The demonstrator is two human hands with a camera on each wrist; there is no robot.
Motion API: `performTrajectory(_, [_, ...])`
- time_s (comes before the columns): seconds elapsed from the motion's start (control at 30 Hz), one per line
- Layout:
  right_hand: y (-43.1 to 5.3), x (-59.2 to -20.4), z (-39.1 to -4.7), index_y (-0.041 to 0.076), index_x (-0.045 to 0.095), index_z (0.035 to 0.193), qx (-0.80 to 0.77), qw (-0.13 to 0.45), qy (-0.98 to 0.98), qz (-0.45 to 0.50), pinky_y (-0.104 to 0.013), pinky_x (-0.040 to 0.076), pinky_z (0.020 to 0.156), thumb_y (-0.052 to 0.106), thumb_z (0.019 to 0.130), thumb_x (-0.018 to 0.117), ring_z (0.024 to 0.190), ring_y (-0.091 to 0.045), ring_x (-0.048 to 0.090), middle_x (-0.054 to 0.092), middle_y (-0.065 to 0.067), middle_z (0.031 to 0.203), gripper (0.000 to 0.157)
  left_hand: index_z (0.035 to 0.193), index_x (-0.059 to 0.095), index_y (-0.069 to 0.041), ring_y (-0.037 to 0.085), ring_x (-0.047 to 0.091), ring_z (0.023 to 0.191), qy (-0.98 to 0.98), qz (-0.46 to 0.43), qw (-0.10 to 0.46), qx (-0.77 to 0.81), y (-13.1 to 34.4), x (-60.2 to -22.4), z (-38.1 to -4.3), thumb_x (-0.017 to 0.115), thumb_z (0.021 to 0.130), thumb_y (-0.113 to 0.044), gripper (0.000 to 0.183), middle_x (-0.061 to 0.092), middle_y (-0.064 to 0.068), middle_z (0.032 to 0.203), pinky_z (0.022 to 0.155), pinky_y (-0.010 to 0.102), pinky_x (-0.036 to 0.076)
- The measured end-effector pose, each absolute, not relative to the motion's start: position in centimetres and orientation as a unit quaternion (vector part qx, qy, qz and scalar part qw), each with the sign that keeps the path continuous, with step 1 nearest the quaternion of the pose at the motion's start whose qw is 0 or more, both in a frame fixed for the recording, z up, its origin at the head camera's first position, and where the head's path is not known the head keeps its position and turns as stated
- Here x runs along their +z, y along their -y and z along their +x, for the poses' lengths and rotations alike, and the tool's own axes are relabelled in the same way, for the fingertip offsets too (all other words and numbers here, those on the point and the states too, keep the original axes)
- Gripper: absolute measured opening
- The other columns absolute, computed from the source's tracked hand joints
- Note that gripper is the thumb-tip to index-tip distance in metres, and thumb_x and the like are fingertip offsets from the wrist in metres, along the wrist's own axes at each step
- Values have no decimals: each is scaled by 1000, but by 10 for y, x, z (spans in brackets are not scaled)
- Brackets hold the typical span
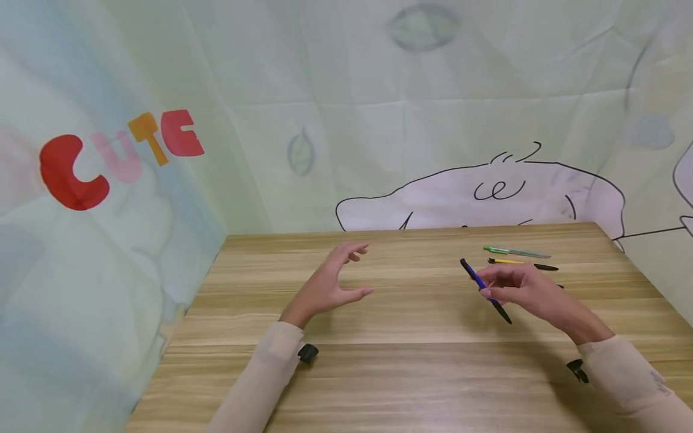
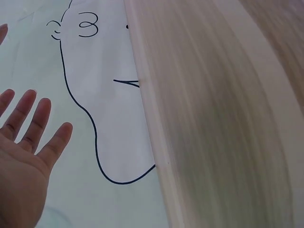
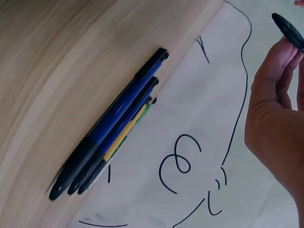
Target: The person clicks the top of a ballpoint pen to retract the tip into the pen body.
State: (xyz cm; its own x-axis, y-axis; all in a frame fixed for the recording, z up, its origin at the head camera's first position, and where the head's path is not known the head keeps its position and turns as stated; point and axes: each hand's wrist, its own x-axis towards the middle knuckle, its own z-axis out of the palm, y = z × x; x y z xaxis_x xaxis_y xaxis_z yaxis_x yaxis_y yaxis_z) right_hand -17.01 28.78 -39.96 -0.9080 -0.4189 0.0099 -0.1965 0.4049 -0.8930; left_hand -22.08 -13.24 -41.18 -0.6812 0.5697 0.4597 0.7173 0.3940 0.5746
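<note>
My right hand (image 1: 527, 291) pinches a blue-and-black pen (image 1: 473, 274) between thumb and fingers, holding it tilted above the table. Its dark end (image 3: 287, 29) shows at the upper right of the right wrist view. My left hand (image 1: 327, 285) is raised over the table's left half, thumb and fingers spread apart, holding nothing. Near my right hand lie a green pen (image 1: 517, 252) and a yellow-and-black pen (image 1: 509, 261). Two more blue-and-black pens, a nearer one (image 3: 111, 116) and another (image 3: 120, 128), lie alongside in the right wrist view; the head view mostly hides them behind my hand.
The wooden table (image 1: 379, 385) ends at a hanging cloth (image 1: 346, 156) printed with a cartoon animal. Another cloth side with coloured letters (image 1: 76, 174) stands along the left edge. Dark wrist straps (image 1: 308, 353) show under both sleeves.
</note>
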Motion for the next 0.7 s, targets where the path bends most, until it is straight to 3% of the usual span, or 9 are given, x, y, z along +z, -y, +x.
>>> performTrajectory(0.23, [-298,-402,-167,8,70,120,-477,89,-850,-205,-32,56,72,20,98,70,91,-19,66,69,-19,110,26,153,40,-21,29,56,121,832,-380,97,-392,141,-413,-219,85,83,-27,84,53,8,139,106,54,48])
performTrajectory(0.4, [-306,-405,-164,7,70,122,-461,81,-859,-210,-30,55,72,21,97,71,91,-17,65,70,-11,107,29,153,40,-21,32,56,121,835,-377,99,-388,147,-416,-219,84,84,-27,82,53,9,139,105,54,48])
performTrajectory(0.7, [-324,-410,-161,9,68,128,-447,73,-860,-234,-27,54,69,10,96,70,89,-12,64,70,-13,101,33,153,41,-19,33,56,122,843,-361,95,-388,161,-421,-216,85,84,-26,82,53,12,140,105,55,47])
